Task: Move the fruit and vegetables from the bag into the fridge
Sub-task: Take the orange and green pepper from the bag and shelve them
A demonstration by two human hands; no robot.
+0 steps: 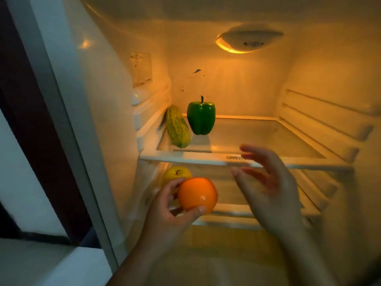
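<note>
An orange (198, 195) is held by my left hand (171, 211), thumb and fingers curled round it, in front of the fridge's lower shelf. Just behind it on that lower shelf sits a yellow apple (176, 173), partly hidden by the orange and my fingers. On the upper glass shelf (257, 139) a green bell pepper (201, 118) stands upright, and a bitter gourd (177, 126) lies beside it against the left wall. My right hand (268, 184) hovers empty with spread fingers before the upper shelf's front edge. The bag is out of view.
The fridge interior is lit by a lamp (247, 39) at the top back. Shelf rails (329, 120) run along the right wall. The fridge's left frame (68, 120) stands close at my left. The right part of the upper shelf is bare glass.
</note>
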